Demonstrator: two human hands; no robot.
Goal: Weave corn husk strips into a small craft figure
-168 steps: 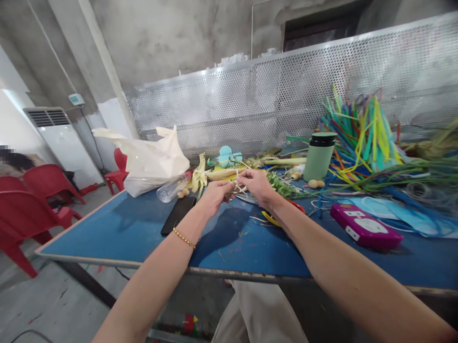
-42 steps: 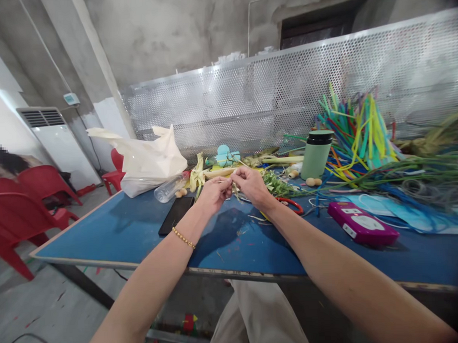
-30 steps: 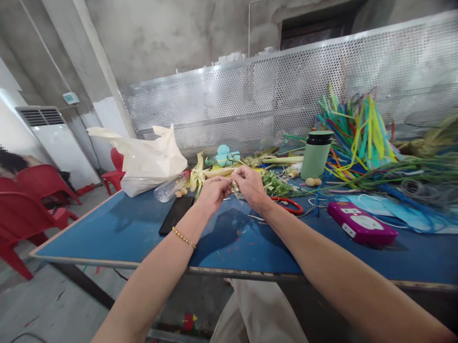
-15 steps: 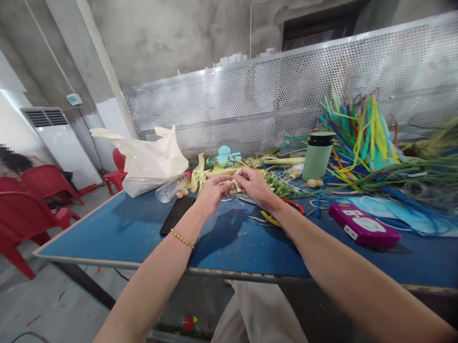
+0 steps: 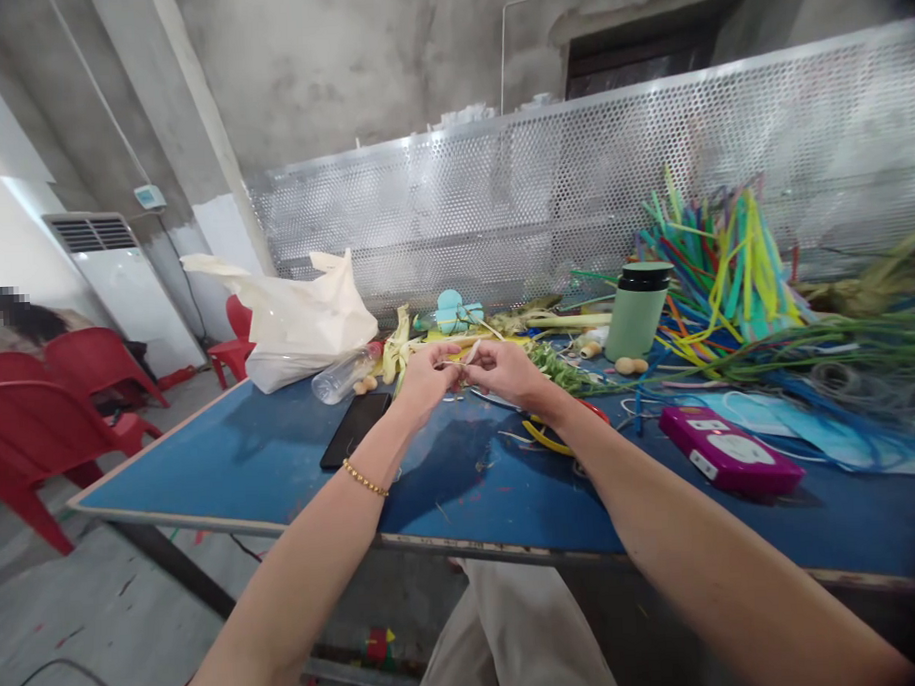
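My left hand and my right hand meet above the middle of the blue table, fingertips almost touching. Both are closed in a pinch. Between them runs a thin pale plant strip, its ends hidden by the fingers. Just behind lie pale husk leaves and a bunch of green leaves. Under my right wrist are yellow-handled pliers, partly covered by the forearm. A dark phone rests beside my left wrist.
A white plastic bag and a clear bottle stand left. On the right are a green tumbler, colourful pipe cleaners, a magenta box, blue face masks and long green stems. Red chairs stand beyond the table's left edge.
My fingers have shifted around the plant strip. The pale bunched piece seen between them before now shows as a thin strand. My right hand has turned slightly; the surroundings are unchanged.
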